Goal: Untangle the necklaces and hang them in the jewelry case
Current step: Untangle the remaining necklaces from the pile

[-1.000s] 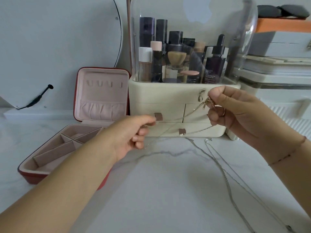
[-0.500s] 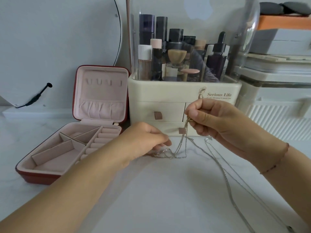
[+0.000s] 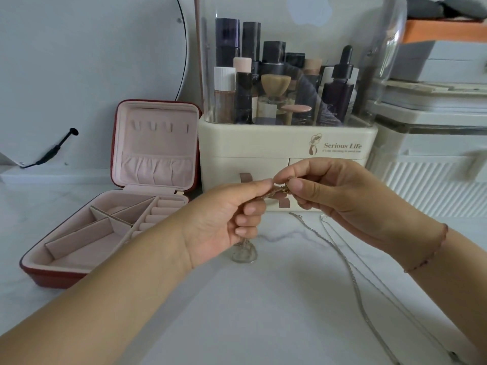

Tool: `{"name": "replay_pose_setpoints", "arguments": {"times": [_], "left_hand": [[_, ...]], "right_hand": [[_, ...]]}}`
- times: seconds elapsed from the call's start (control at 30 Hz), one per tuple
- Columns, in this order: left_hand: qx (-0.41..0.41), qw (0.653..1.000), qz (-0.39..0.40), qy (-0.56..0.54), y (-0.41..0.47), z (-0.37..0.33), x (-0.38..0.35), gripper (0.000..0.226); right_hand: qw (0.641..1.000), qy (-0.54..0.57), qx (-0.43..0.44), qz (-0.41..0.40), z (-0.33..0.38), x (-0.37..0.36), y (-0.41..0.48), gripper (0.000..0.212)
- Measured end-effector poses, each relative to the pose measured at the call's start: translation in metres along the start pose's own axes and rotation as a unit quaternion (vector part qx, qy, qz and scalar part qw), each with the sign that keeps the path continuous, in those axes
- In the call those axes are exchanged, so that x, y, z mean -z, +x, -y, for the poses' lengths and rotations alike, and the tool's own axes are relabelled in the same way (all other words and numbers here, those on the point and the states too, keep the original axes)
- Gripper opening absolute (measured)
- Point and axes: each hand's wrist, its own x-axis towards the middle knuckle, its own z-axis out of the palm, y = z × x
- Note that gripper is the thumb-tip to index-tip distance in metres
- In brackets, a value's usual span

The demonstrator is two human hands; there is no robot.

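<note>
A thin gold necklace [image 3: 276, 191] is bunched between both hands above the white table. My left hand [image 3: 232, 219] pinches one end, and the chain's loop [image 3: 243, 252] hangs below that hand onto the table. My right hand [image 3: 334, 196] pinches the other end, fingertips almost touching the left ones. Two silver necklaces [image 3: 350, 272] lie stretched on the table under my right wrist. The red jewelry case [image 3: 155, 143] stands open at the left, its pink lid upright with a row of hooks [image 3: 160, 126] and nothing on them.
A cream cosmetics organiser [image 3: 263, 151] with small drawers and bottles under a clear dome stands right behind my hands. White boxes [image 3: 434, 143] are stacked at the right. A round mirror [image 3: 92, 61] leans on the wall at the left.
My hands came together from apart. The gold chain, stretched between them a second ago, is now gathered at the fingertips with its loop hanging down.
</note>
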Motion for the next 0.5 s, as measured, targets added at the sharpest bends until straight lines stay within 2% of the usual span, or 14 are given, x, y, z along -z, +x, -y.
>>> {"name": "replay_pose_setpoints", "arguments": {"times": [0.07, 0.3, 0.5], "left_hand": [[-0.007, 1.000, 0.001, -0.001, 0.000, 0.000, 0.002, 0.009], [-0.019, 1.000, 0.008, 0.018, 0.001, 0.004, -0.001, 0.021], [-0.053, 0.997, -0.006, 0.050, 0.004, 0.011, -0.004, 0.010]], "right_hand": [[1.000, -0.007, 0.004, -0.008, 0.001, 0.000, 0.000, 0.023], [1.000, -0.001, -0.015, 0.007, -0.001, 0.001, 0.000, 0.024], [0.994, 0.072, -0.078, 0.013, 0.002, -0.003, -0.001, 0.024]]}}
